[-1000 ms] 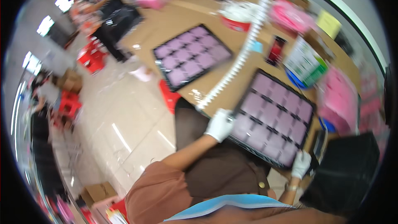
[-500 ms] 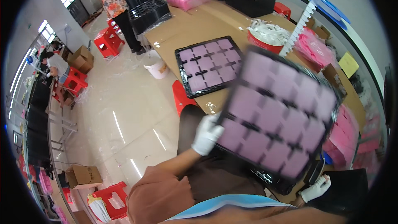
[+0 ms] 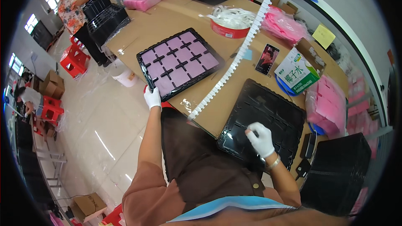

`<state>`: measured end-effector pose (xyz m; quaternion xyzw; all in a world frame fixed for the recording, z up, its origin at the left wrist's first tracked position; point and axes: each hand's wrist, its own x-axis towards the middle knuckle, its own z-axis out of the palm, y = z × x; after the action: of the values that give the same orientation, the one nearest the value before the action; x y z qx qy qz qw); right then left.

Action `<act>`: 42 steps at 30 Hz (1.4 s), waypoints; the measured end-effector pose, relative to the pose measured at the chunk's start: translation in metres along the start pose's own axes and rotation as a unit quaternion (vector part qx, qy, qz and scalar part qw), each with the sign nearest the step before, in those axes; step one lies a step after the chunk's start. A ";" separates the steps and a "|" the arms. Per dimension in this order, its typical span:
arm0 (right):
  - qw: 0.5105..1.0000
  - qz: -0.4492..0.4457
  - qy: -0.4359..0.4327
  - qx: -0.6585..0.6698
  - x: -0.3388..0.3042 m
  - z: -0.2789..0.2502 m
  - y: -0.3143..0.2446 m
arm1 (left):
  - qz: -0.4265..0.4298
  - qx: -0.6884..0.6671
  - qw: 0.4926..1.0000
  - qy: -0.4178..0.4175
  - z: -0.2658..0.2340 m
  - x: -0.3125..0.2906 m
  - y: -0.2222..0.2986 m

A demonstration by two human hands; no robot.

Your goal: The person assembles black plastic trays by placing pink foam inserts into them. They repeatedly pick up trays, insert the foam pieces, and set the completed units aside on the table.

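Observation:
A shallow black plastic tray (image 3: 197, 81) lies on the cardboard-covered table, filled with rows of light purple pads (image 3: 164, 86) between black cross-shaped ridges. My left hand (image 3: 152, 98), in a white glove, grips this tray's near left corner. In front of me, at the table's near edge, is a second black tray (image 3: 274, 106) with no purple pads showing. Over its near part hovers my white-gloved right hand (image 3: 260, 139), fingers curled closed. Whatever those fingers may hold is hidden.
A white toothed strip (image 3: 234, 65) crosses between the trays. Beyond it are a phone (image 3: 267, 59), a green-and-white carton (image 3: 296, 72) and a red tub (image 3: 228, 30) of white strips. Pink packs (image 3: 326, 104) and a black stack (image 3: 339, 171) stand right. A co-worker (image 3: 73, 14) stands far left.
My left hand has brought the pad-filled tray leftward and down, where the other filled tray lay. My right hand has come from the lower right to above the black tray.

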<state>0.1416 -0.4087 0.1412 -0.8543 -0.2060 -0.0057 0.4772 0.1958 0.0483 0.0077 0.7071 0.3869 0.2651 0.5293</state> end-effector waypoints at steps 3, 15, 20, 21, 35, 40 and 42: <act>0.975 0.122 -0.020 0.182 0.039 0.034 0.022 | 0.031 0.145 0.974 0.169 0.025 0.003 -0.013; 0.810 0.412 0.035 0.416 0.216 0.138 0.120 | 0.299 0.119 0.940 0.113 0.032 -0.076 0.038; 0.819 0.297 -0.059 0.487 0.201 0.123 0.072 | 0.200 0.129 0.933 -0.268 0.049 -0.120 0.048; 0.834 0.263 -0.074 0.479 0.197 0.115 0.058 | 0.100 0.110 0.926 -0.347 0.045 -0.120 0.048; 0.910 0.225 -0.055 0.342 0.051 0.110 -0.008 | -0.148 -0.252 0.895 -0.337 0.035 -0.184 0.117; 0.984 -0.004 0.079 0.158 0.043 0.103 -0.026 | -0.171 -0.289 0.893 -0.301 0.043 -0.193 0.097; 0.984 -0.065 0.096 0.132 0.055 0.085 -0.028 | -0.170 -0.319 0.888 -0.284 0.045 -0.187 0.079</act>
<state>0.1659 -0.3073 0.1292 -0.7641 -0.2132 -0.0919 0.6019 0.1479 -0.1418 0.0757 0.4687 0.2286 0.0684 0.8505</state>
